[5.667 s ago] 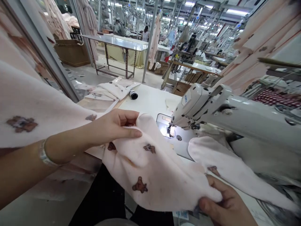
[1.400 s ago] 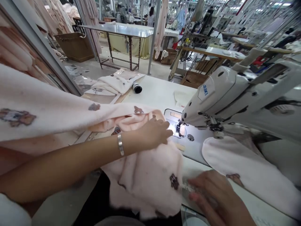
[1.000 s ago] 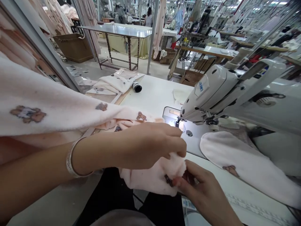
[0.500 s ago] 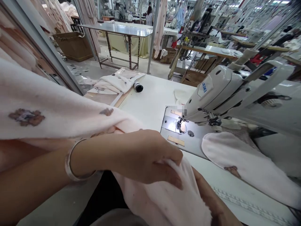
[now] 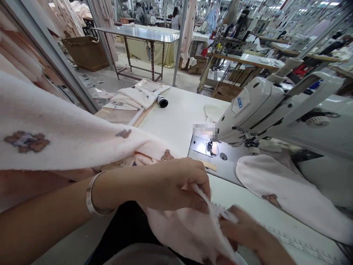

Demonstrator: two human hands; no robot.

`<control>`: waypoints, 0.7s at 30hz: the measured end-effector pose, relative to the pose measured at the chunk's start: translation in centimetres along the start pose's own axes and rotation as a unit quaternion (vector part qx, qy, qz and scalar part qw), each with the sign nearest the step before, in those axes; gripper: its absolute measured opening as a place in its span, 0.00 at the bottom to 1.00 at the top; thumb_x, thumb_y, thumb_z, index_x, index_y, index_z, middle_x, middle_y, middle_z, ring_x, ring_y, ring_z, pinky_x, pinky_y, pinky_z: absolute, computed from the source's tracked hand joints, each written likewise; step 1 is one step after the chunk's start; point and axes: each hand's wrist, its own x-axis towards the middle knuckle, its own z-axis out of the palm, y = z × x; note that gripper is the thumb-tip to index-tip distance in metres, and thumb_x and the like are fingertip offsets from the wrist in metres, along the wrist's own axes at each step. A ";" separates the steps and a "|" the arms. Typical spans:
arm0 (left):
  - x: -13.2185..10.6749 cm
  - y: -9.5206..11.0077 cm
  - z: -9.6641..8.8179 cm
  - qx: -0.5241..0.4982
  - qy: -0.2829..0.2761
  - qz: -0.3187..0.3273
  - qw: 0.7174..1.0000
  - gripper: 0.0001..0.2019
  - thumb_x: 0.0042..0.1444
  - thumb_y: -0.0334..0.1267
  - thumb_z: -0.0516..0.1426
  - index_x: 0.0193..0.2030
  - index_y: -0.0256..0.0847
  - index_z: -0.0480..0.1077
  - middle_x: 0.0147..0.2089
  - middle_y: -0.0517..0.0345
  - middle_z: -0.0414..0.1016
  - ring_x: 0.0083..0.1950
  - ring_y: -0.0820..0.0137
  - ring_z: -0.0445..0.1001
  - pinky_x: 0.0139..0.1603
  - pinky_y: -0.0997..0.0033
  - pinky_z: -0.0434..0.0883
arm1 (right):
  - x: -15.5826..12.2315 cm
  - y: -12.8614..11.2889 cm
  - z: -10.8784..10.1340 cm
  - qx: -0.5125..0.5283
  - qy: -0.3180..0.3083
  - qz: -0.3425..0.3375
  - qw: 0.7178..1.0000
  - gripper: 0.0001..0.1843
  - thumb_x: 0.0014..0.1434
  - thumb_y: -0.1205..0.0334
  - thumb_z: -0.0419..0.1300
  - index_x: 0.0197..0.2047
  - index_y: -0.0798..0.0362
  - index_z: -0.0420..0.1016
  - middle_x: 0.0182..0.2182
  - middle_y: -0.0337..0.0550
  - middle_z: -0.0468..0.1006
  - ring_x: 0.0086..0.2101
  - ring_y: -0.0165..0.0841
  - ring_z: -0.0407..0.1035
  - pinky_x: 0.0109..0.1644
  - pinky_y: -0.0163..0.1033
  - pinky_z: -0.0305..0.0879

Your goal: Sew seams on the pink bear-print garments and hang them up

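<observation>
A pale pink plush fabric [image 5: 68,143] with brown bear prints drapes from the left and runs down over my lap. My left hand [image 5: 176,184], with a bracelet at the wrist, is closed and pinches the fabric's edge. Just right of it, my right hand [image 5: 242,232] is closed on the same edge lower down, its fingers a little blurred. Beyond both hands stands a white sewing machine [image 5: 256,106], its presser foot [image 5: 211,148] lit by a lamp. Nothing of the held fabric lies under the foot.
The white sewing table [image 5: 176,110] carries a dark cylinder [image 5: 162,101] and folded printed fabric [image 5: 132,97] at its far left corner. Another pale fabric piece [image 5: 298,195] lies right of the needle plate. A metal post [image 5: 55,55] rises at left; a cardboard box [image 5: 85,53] stands behind.
My right hand has come up from behind the fabric into view at its edge. My left hand has shifted slightly left, and the draped fabric has sagged a little.
</observation>
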 end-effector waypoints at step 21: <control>-0.9 0.0 -0.1 0.094 0.085 0.050 0.991 0.04 0.60 0.28 0.53 0.36 0.37 0.68 0.35 0.63 0.74 0.38 0.77 0.71 0.42 0.81 0.63 | -0.3 -0.8 2.5 -0.055 0.092 0.259 0.960 0.19 0.56 0.43 0.58 0.24 0.49 0.64 0.18 0.30 0.65 0.19 0.24 0.59 0.22 0.30 0.56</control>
